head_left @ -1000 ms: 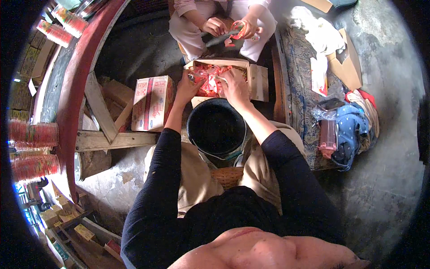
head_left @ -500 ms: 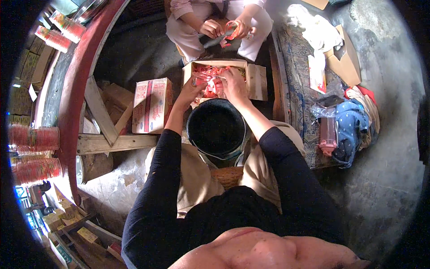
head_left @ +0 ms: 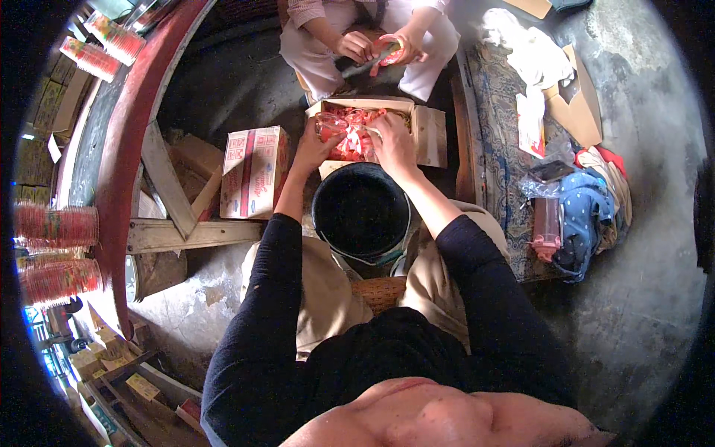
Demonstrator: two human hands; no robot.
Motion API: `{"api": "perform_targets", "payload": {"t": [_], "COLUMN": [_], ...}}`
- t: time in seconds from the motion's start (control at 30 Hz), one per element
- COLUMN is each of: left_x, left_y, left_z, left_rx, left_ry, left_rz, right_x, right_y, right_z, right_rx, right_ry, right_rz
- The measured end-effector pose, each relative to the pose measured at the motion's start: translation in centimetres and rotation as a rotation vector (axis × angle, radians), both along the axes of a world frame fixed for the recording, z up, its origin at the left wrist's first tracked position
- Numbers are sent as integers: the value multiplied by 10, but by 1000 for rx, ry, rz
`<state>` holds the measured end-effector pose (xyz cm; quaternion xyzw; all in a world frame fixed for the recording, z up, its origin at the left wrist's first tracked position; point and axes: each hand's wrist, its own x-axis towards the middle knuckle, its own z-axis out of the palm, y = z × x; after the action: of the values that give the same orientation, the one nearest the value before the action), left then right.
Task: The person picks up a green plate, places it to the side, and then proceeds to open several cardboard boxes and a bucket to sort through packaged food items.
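An open cardboard box (head_left: 428, 138) full of red and pinkish plastic pieces (head_left: 361, 119) stands in front of me. Over its left side my left hand (head_left: 316, 147) curls round a clear, red-edged plastic piece (head_left: 326, 125), perhaps a cup. My right hand (head_left: 396, 143) is over the box's right side, fingers bent and pressed together beside a whitish-pink strip (head_left: 354, 138); what they grip is too small to tell. Between my knees, just below the hands, stands a black bucket (head_left: 361, 216) with a dark inside.
Across from me a seated person's hands (head_left: 387, 51) hold a red-rimmed ring-like piece. A closed carton (head_left: 252, 175) stands left of the bucket. Stacked red-printed cups (head_left: 56, 226) lie on the red-edged bench (head_left: 119, 164). Clothes (head_left: 585, 216) and a pink-lidded bottle (head_left: 547, 231) rest on the patterned mat (head_left: 503, 164) at right.
My hands stay over the box, and the clear piece at my left hand has shifted slightly. Across from me, the person's red ring-like piece has turned.
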<state>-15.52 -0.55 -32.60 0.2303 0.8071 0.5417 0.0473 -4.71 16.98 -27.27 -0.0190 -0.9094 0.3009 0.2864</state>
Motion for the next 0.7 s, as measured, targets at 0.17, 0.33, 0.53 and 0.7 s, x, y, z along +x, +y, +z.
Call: {"api": "perform_targets", "payload": {"t": [0.17,0.33,0.53,0.7], "left_x": [-1,9,14,10], "left_y": [-5,-2,-3,-19], "left_z": [1,13,29,28], "left_rx": [122,180,254,736], "left_ry": [-225,-451,-393,-968], "left_rz": [-146,-163,-125,-221], "right_x": [-3,-4,-7,-1], "right_y": [-1,1,13,24], "right_z": [-1,-8,-8,2], "right_rx": [150,45,-481,-824], "right_ry": [92,66,-119,-317], "right_rz": [60,37,-119,-80]}}
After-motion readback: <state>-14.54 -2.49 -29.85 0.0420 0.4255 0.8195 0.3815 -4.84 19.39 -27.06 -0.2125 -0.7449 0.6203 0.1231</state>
